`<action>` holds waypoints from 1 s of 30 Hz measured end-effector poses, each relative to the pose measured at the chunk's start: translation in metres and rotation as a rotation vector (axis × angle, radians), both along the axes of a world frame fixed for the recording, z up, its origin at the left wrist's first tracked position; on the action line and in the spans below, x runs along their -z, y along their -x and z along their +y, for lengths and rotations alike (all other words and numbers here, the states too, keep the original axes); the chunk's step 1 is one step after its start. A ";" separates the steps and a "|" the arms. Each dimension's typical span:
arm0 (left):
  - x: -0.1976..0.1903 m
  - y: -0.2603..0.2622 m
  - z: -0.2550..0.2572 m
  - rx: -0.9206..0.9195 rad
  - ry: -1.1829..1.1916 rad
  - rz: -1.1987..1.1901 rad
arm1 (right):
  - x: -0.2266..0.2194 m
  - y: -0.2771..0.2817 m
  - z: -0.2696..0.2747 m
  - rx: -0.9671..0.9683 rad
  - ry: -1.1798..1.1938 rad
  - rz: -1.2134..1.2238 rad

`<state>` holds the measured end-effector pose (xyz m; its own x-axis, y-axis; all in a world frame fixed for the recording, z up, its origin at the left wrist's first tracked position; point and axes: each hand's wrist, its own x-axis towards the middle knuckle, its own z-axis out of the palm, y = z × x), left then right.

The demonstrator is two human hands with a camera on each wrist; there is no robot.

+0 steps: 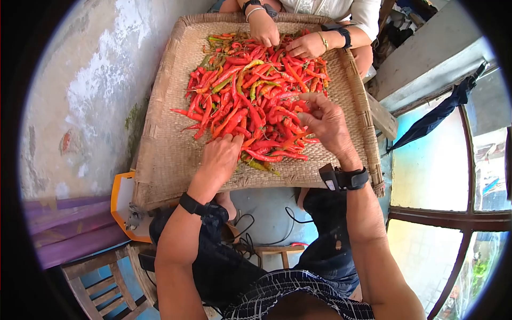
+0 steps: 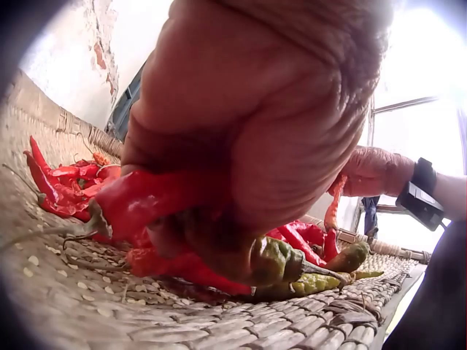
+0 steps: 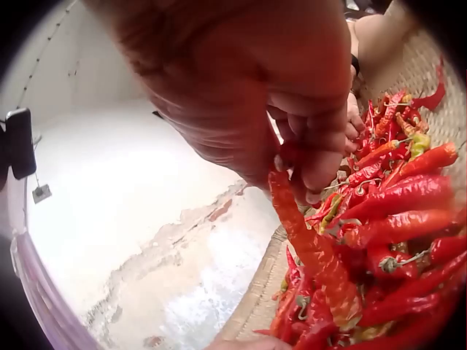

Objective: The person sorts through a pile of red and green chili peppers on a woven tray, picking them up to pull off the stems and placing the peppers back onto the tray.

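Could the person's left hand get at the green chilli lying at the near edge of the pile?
Probably yes. The left hand rests on the chillies right beside the green chilli, with nothing lying between them on the woven tray.

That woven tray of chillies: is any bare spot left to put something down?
Yes. The woven tray is bare along its left side and near-left corner, beside the left hand. The chilli pile crowds the middle and far side, where another person's hands work.
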<state>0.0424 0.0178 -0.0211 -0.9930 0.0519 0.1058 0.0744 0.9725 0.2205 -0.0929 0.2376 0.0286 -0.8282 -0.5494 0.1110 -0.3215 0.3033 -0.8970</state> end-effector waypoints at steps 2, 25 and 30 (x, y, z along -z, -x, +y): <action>0.001 -0.001 -0.001 -0.005 -0.001 -0.003 | -0.009 -0.002 -0.001 -0.030 0.264 -0.320; 0.009 0.002 0.000 0.012 0.108 -0.031 | 0.040 0.034 0.026 -0.152 -0.494 0.203; 0.010 0.001 0.000 0.020 0.044 0.002 | 0.046 0.023 0.016 -0.167 -0.665 0.402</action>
<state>0.0410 0.0175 -0.0314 -0.9916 0.0762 0.1046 0.0940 0.9796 0.1774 -0.1156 0.2533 -0.0174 -0.6952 -0.7188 -0.0104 -0.6707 0.6537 -0.3504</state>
